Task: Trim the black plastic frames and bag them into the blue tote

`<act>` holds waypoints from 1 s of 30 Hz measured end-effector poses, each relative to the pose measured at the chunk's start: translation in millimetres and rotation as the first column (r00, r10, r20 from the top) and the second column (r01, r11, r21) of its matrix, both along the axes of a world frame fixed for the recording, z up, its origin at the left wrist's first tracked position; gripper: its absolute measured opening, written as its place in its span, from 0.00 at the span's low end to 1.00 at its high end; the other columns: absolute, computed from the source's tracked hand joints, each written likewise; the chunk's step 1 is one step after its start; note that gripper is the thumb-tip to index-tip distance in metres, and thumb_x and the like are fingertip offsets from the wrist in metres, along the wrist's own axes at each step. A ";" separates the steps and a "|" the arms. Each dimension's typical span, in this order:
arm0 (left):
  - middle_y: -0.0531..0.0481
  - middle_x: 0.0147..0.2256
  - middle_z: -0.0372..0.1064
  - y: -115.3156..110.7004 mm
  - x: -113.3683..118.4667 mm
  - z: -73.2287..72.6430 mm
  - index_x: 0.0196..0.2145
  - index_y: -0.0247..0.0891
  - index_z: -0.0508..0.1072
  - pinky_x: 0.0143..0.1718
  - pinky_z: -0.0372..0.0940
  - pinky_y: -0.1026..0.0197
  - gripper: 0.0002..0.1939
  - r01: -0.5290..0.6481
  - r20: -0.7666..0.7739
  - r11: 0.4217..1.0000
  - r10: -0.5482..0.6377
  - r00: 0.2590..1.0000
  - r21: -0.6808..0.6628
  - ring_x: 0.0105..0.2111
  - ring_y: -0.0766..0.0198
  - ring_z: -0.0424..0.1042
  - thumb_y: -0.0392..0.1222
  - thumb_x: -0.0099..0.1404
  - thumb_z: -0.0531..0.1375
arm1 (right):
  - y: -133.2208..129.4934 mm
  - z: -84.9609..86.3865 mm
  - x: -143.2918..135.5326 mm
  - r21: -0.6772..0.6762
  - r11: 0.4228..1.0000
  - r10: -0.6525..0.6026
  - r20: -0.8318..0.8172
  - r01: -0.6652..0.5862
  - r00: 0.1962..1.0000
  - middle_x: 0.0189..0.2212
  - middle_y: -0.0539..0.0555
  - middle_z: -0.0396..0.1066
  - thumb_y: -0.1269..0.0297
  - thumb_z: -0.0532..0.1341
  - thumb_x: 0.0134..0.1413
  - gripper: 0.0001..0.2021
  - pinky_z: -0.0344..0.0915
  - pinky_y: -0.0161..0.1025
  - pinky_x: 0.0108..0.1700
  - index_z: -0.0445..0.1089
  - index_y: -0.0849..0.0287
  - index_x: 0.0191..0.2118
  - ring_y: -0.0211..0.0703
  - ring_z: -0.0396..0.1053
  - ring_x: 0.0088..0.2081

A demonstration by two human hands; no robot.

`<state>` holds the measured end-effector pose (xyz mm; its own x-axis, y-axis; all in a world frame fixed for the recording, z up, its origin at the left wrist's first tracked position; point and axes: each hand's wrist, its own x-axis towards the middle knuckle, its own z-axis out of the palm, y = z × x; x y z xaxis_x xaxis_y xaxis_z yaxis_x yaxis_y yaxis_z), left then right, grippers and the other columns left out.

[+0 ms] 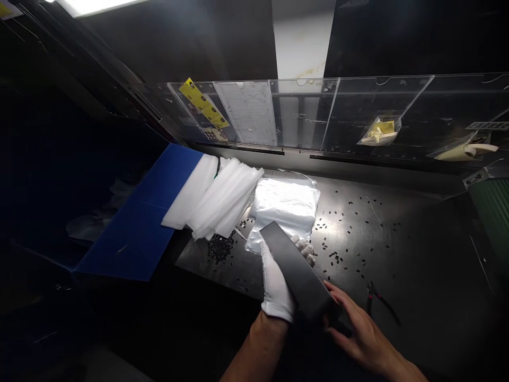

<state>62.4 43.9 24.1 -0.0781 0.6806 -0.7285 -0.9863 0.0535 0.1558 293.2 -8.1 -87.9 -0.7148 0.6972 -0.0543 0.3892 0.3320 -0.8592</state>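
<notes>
A long black rectangular panel or box (296,265) is tilted over the front of the bench. My left hand (276,284), in a white glove, grips it from beneath, with the thumb along its left edge and the fingertips showing past the far right edge. At the lower right end, my bare right hand (353,323) has fingers and thumb around the near corner. Just behind the panel lies a stack of clear plastic bags (284,204). The panel's underside is hidden.
White foam sleeves (226,199) lie beside a blue board (139,223) on the left. Small black chips (220,248) are heaped near them, and more are scattered to the right. Cutting pliers (376,300) rest near my right hand. Clear document pockets (246,114) line the back.
</notes>
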 end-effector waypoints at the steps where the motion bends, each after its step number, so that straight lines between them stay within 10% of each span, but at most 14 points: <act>1: 0.45 0.30 0.71 0.9 -1.3 1.6 0.38 0.34 0.74 0.30 0.74 0.55 0.31 -0.009 -0.011 1.000 0.009 1.000 -0.010 0.28 0.58 0.72 0.70 0.65 0.60 | 0.6 -2.0 2.0 0.015 1.000 0.003 -0.006 -0.003 1.000 0.72 0.64 0.56 0.67 0.64 0.60 0.36 0.70 0.47 0.64 0.50 0.50 0.70 0.55 0.64 0.68; 12: 0.45 0.34 0.72 -4.2 -7.1 28.5 0.48 0.30 0.76 0.34 0.73 0.59 0.37 0.031 -0.039 0.996 -0.027 0.999 0.089 0.32 0.61 0.73 0.72 0.65 0.58 | 10.3 -10.1 -0.6 0.269 0.963 0.019 -0.030 -0.010 0.999 0.72 0.63 0.54 0.75 0.58 0.60 0.33 0.66 0.50 0.68 0.54 0.55 0.69 0.53 0.57 0.72; 17: 0.46 0.35 0.72 -16.9 -11.7 25.3 0.50 0.33 0.76 0.35 0.71 0.60 0.42 0.259 -0.218 0.955 -0.224 0.950 0.146 0.31 0.61 0.73 0.77 0.65 0.52 | 20.1 3.6 4.2 0.085 0.994 -0.065 0.033 0.062 0.997 0.74 0.61 0.50 0.67 0.58 0.66 0.37 0.59 0.57 0.71 0.44 0.51 0.76 0.56 0.52 0.73; 19: 0.43 0.35 0.74 -23.4 -11.8 26.8 0.49 0.33 0.77 0.36 0.70 0.58 0.42 0.462 -0.452 0.881 -0.373 0.810 0.099 0.32 0.58 0.74 0.76 0.67 0.49 | 31.4 17.9 8.3 -0.120 0.972 -0.205 -0.005 0.203 0.979 0.72 0.60 0.56 0.60 0.60 0.68 0.34 0.60 0.58 0.71 0.49 0.48 0.75 0.56 0.57 0.71; 23: 0.41 0.32 0.75 -34.0 -9.3 36.3 0.38 0.36 0.79 0.34 0.67 0.58 0.31 0.771 -0.820 0.617 -0.516 0.245 -0.158 0.31 0.55 0.75 0.67 0.72 0.50 | 61.5 51.9 12.3 -0.606 0.729 -0.494 -0.144 0.318 0.857 0.64 0.64 0.69 0.46 0.58 0.69 0.28 0.66 0.60 0.66 0.64 0.53 0.67 0.58 0.70 0.63; 27: 0.47 0.28 0.72 -44.0 -4.3 35.6 0.32 0.42 0.77 0.31 0.58 0.59 0.19 0.831 -0.915 0.461 -0.380 -0.132 -0.311 0.26 0.58 0.68 0.58 0.71 0.59 | 81.2 72.1 6.4 -0.849 0.484 -0.524 -0.086 0.212 0.848 0.60 0.67 0.73 0.36 0.52 0.68 0.34 0.77 0.54 0.52 0.70 0.59 0.63 0.59 0.75 0.57; 30: 0.47 0.27 0.72 -57.0 2.1 22.4 0.32 0.44 0.78 0.30 0.55 0.58 0.19 0.823 -0.864 0.327 -0.370 -0.341 -0.465 0.25 0.54 0.68 0.61 0.69 0.60 | 82.8 74.8 -4.0 -0.891 0.411 -0.427 -0.002 0.192 0.904 0.56 0.66 0.75 0.34 0.54 0.66 0.34 0.79 0.45 0.41 0.72 0.60 0.59 0.55 0.78 0.51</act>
<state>64.5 -13.1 46.5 0.2552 0.8851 -0.3892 0.4516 0.2468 0.8574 289.3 74.7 -13.1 -0.5336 0.5478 -0.6443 0.0879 -0.7219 -0.6864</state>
